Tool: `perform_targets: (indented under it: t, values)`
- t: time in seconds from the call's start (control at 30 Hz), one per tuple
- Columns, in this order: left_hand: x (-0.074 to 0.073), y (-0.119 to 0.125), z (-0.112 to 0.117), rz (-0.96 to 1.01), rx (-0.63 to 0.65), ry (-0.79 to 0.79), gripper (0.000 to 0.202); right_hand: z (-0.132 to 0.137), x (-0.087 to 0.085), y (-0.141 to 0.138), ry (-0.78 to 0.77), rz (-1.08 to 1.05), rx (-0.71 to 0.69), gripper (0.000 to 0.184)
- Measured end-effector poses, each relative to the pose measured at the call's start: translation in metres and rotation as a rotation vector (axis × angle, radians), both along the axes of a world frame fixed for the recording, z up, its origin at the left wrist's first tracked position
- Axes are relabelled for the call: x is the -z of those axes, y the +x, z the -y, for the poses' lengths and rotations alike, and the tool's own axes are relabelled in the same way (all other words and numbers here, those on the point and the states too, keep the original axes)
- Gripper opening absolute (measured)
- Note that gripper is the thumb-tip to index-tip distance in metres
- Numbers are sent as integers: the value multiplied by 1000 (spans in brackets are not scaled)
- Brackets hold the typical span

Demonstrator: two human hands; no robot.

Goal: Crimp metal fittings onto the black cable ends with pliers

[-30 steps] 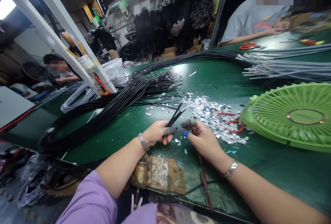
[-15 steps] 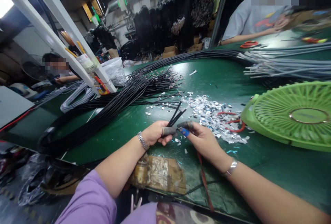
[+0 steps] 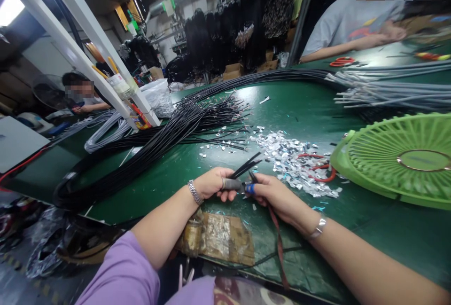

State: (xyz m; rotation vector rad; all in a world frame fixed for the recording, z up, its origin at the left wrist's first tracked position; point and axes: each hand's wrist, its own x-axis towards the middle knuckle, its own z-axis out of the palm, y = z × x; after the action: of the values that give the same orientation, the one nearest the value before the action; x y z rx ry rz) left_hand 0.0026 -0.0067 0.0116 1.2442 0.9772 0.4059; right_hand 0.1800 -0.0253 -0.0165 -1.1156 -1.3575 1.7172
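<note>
My left hand (image 3: 220,183) is closed round a few short black cable ends (image 3: 246,166), which point up and to the right. Grey wrapping covers one of its fingers. Close against it, my right hand (image 3: 270,188) pinches with the thumb and fingers; blue tape is wound on the thumb. A black cable end (image 3: 252,177) stands up beside the right fingertips, and its lower part is hidden between the hands. Silvery foil scraps (image 3: 294,164) lie on the green table (image 3: 197,175) just beyond my hands, with red-handled pliers (image 3: 322,168) among them.
A large bundle of black cables (image 3: 155,147) curves along the left. A green fan (image 3: 398,159) stands at right, below grey cables (image 3: 387,91). Taped cardboard (image 3: 225,239) lies at the near edge. One co-worker (image 3: 338,27) sits across the table, another person (image 3: 86,96) at far left.
The black cable ends in my left hand have swung lower to the right. My right fingers have curled in, and a black cable end now stands up beside them.
</note>
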Motion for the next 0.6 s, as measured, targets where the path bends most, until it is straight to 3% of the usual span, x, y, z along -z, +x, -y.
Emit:
perform_targets:
  t: [0.1, 0.17, 0.3, 0.43, 0.6]
  values:
    - [-3, 3, 2, -5, -165, 126, 40, 2, 1, -3, 128, 131, -51, 16]
    - [-3, 5, 3, -46, -267, 235, 39, 2, 1, -3, 267, 190, -10, 23]
    - [1, 5, 7, -208, -335, 531, 24, 3, 0, -1, 450, 207, 65, 29]
    - [3, 4, 9, -370, -362, 794, 18, 6, -2, -1, 438, 179, 83, 24]
    - [1, 4, 11, -492, -341, 911, 15, 8, -1, -2, 370, 111, 103, 26]
